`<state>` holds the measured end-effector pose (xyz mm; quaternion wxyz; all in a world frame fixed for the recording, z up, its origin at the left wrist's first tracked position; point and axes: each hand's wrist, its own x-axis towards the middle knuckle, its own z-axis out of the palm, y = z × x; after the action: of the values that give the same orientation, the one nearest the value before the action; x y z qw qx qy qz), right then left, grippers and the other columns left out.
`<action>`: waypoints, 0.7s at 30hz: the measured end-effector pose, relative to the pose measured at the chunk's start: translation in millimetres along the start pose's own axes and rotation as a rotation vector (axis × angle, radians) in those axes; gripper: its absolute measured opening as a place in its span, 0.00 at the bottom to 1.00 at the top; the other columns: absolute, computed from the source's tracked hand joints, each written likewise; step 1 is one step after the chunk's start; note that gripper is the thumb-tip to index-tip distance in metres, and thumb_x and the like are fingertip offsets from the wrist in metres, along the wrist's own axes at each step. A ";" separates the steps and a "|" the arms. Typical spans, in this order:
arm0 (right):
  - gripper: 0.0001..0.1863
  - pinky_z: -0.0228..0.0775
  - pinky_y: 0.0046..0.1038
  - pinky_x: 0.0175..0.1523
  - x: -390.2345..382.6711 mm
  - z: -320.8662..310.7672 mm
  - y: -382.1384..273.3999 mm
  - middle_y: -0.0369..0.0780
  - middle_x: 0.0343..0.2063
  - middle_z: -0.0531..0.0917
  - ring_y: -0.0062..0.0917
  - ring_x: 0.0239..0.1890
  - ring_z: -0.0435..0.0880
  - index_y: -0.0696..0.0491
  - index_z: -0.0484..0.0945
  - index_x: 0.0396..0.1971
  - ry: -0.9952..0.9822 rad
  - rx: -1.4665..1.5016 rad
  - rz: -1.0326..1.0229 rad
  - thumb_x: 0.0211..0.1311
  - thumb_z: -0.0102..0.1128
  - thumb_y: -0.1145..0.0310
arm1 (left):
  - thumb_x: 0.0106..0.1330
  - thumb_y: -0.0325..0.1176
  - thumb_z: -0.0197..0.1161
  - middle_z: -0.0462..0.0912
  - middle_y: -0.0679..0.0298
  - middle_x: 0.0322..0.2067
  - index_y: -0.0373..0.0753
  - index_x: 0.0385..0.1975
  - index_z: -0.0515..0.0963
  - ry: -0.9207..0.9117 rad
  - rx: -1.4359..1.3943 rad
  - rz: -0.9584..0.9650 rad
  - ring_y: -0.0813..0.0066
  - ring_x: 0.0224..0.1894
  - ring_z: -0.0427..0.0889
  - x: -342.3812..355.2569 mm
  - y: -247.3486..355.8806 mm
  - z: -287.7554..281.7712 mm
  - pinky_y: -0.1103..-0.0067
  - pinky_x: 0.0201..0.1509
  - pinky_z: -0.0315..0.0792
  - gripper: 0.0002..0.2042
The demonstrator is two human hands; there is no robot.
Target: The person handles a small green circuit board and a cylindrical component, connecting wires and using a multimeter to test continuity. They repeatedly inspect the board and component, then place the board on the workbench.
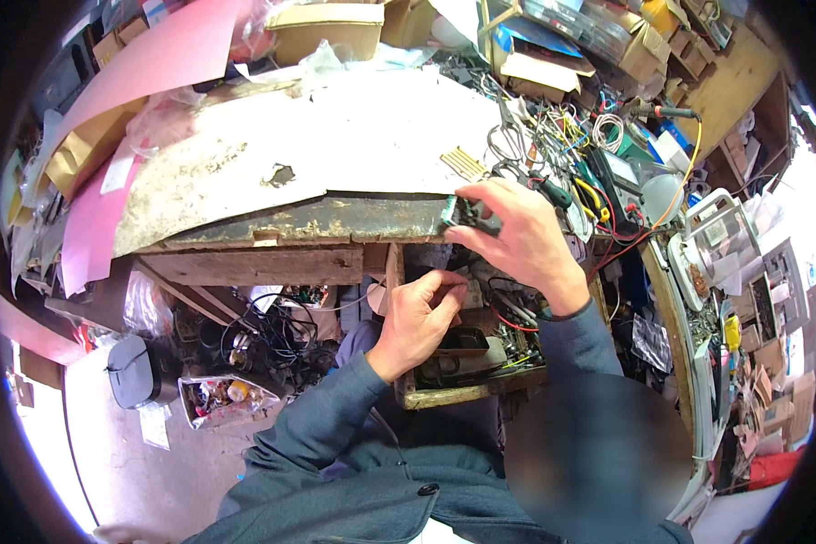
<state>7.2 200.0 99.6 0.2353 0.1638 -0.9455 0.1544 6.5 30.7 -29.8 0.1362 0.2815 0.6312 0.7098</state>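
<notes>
My right hand (pixel 517 238) grips a small dark part with a green circuit board edge (pixel 467 215) at the front edge of the worn white workbench (pixel 317 145). My left hand (pixel 419 317) is lower, fingers curled inside an open wooden drawer (pixel 444 394), pinching something small that I cannot make out. The drawer holds dark metal parts, wires and loose bits. Both forearms wear blue-grey sleeves.
Scissors (pixel 506 140), pliers, coloured wires and a multimeter (pixel 627 177) crowd the bench's right side. Cardboard boxes (pixel 326 27) and pink sheets (pixel 145 63) lie at the back and left. Below the bench sit tangled cables, a grey container (pixel 134 370) and a bag of small items (pixel 222 399).
</notes>
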 end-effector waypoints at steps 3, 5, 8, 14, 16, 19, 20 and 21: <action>0.22 0.76 0.37 0.42 12.7 13.7 -0.9 0.44 0.37 0.83 0.41 0.38 0.84 0.52 0.81 0.46 -0.039 -0.090 -0.048 0.55 0.75 0.58 | 0.73 0.28 0.61 0.83 0.64 0.27 0.29 0.45 0.81 0.017 0.015 -0.001 0.81 0.27 0.82 0.6 -0.2 -0.2 0.80 0.32 0.77 0.09; 0.21 0.76 0.37 0.42 16.7 15.7 -1.4 0.44 0.38 0.82 0.42 0.38 0.84 0.52 0.82 0.46 -0.065 -0.120 -0.066 0.56 0.74 0.58 | 0.72 0.28 0.61 0.83 0.64 0.26 0.29 0.44 0.81 0.035 0.053 0.045 0.81 0.27 0.82 0.7 -4.1 -0.6 0.80 0.31 0.77 0.08; 0.17 0.76 0.37 0.42 19.7 9.9 -6.9 0.43 0.36 0.82 0.42 0.38 0.84 0.52 0.83 0.43 -0.066 -0.092 -0.061 0.57 0.73 0.60 | 0.72 0.28 0.61 0.83 0.64 0.26 0.30 0.44 0.81 0.048 0.102 0.079 0.81 0.27 0.82 0.7 -3.3 -1.5 0.80 0.31 0.77 0.08; 0.12 0.78 0.39 0.40 32.1 8.9 46.5 0.43 0.32 0.83 0.42 0.36 0.85 0.51 0.84 0.41 0.117 -0.279 0.077 0.60 0.69 0.63 | 0.73 0.28 0.61 0.84 0.64 0.27 0.31 0.43 0.81 -0.018 0.044 0.020 0.81 0.28 0.83 3.2 2.2 -1.8 0.81 0.32 0.77 0.08; 0.14 0.78 0.40 0.42 35.4 10.1 54.8 0.44 0.33 0.84 0.43 0.37 0.85 0.51 0.83 0.42 -0.021 -0.255 0.134 0.59 0.69 0.62 | 0.73 0.29 0.60 0.84 0.64 0.27 0.31 0.43 0.81 -0.030 0.016 -0.009 0.81 0.28 0.83 3.6 3.2 -2.0 0.81 0.32 0.77 0.08; 0.16 0.78 0.41 0.43 40.5 11.1 57.9 0.45 0.32 0.85 0.44 0.37 0.86 0.51 0.83 0.44 -0.086 -0.226 0.175 0.58 0.69 0.59 | 0.74 0.28 0.60 0.84 0.65 0.28 0.31 0.43 0.82 -0.021 0.005 -0.020 0.82 0.28 0.83 4.0 2.4 -2.7 0.82 0.32 0.78 0.08; 0.16 0.78 0.41 0.43 41.7 11.8 58.7 0.45 0.31 0.85 0.43 0.36 0.86 0.52 0.83 0.43 -0.068 -0.195 0.180 0.59 0.69 0.59 | 0.74 0.28 0.60 0.84 0.65 0.28 0.31 0.43 0.82 -0.017 -0.005 -0.016 0.82 0.28 0.83 3.4 1.7 -2.0 0.82 0.32 0.78 0.07; 0.15 0.78 0.41 0.42 42.9 12.6 59.7 0.45 0.30 0.86 0.43 0.36 0.87 0.52 0.84 0.42 -0.050 -0.165 0.185 0.59 0.68 0.60 | 0.74 0.28 0.60 0.84 0.64 0.28 0.31 0.43 0.82 -0.014 -0.015 -0.012 0.82 0.28 0.83 3.2 1.1 -1.3 0.82 0.31 0.78 0.07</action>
<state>-56.4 238.9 97.4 0.2089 0.0596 -0.9717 0.0931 3.3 31.2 -28.0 0.1470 0.2819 0.6263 0.7118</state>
